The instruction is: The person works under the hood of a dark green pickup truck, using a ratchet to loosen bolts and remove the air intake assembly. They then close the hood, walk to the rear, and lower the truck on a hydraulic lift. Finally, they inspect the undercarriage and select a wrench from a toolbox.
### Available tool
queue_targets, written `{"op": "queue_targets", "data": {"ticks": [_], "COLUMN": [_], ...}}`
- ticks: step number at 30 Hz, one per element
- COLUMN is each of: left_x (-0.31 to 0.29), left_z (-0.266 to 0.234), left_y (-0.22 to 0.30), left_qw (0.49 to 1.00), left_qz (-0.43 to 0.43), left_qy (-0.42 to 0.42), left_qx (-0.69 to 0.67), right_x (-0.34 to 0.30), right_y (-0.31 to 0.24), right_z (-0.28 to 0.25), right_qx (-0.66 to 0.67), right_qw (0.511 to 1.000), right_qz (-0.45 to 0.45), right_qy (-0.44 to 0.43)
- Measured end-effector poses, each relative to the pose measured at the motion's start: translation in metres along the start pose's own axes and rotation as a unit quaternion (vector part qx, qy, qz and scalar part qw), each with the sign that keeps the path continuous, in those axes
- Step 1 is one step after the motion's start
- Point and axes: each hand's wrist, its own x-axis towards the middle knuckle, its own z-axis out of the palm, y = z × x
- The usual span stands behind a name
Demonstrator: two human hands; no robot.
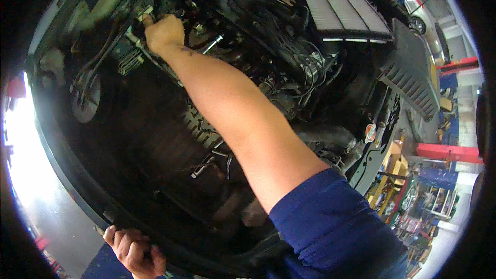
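Observation:
My right hand [164,33] reaches across the engine bay to its far left part, fingers closed beside a pale clip-like piece [146,13]. What the fingers grip is hidden. Just right of that hand, a shiny metal socket tool [213,44] stands tilted among the engine parts. At the lower left, my left hand [135,253] is curled at the dark fender edge [77,201]. A small light tip [99,231] shows by its fingers, and I cannot make out what it belongs to. Metal hand tools [204,167] lie lower in the bay, left of my right forearm.
A pleated air filter [347,14] sits at the upper right, next to a ribbed black housing [413,85]. Hoses and wiring [312,67] run through the middle. Beyond the car are red lift arms [449,152], cluttered shelves [408,206] and another car [431,20].

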Motion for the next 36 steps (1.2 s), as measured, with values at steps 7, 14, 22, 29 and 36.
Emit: {"op": "queue_targets", "data": {"ticks": [7, 14, 22, 29, 36], "left_x": [0.003, -0.002, -0.004, 0.0, -0.018], "left_z": [0.004, 0.008, 0.006, -0.001, 0.008], "left_y": [0.005, 0.005, 0.001, -0.002, -0.007], "left_qw": [1.0, 1.0, 0.999, 1.0, 0.999], "left_qz": [0.011, -0.004, -0.04, -0.018, -0.039], "left_qy": [-0.01, 0.002, 0.004, -0.003, 0.017], "left_qx": [0.01, 0.02, 0.002, -0.013, 0.0], "right_x": [0.0, 0.003, 0.051, 0.084, 0.009], "right_y": [0.0, 0.002, 0.001, 0.004, 0.061], "right_z": [-0.001, 0.001, 0.051, 0.069, -0.013], "right_qx": [-0.003, -0.003, -0.098, -0.216, -0.139], "right_qw": [0.999, 1.0, 0.992, 0.966, 0.93], "right_qz": [0.0, -0.006, -0.012, -0.041, -0.292], "right_qy": [-0.033, -0.028, -0.082, -0.136, -0.175]}}
